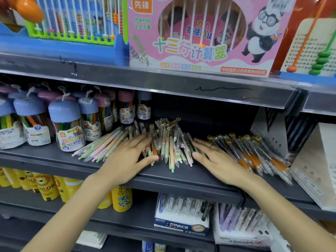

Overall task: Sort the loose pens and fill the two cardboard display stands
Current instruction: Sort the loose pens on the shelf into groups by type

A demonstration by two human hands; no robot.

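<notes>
Loose pens lie on a dark shelf in three heaps: pastel pens fanned out on the left, a mixed heap in the middle, and orange-grip pens with gold ball tops on the right. My left hand lies flat with straight fingers on the left edge of the middle heap. Flanking that heap's right side, my right hand, with a ring, rests flat, partly over the orange-grip pens. A white cardboard display stand lies at the far right, and another stands behind it.
Tubs of colour markers with blue and pink lids crowd the shelf's left. Abacus boxes fill the shelf above. Below are yellow tubs and a blue pen box.
</notes>
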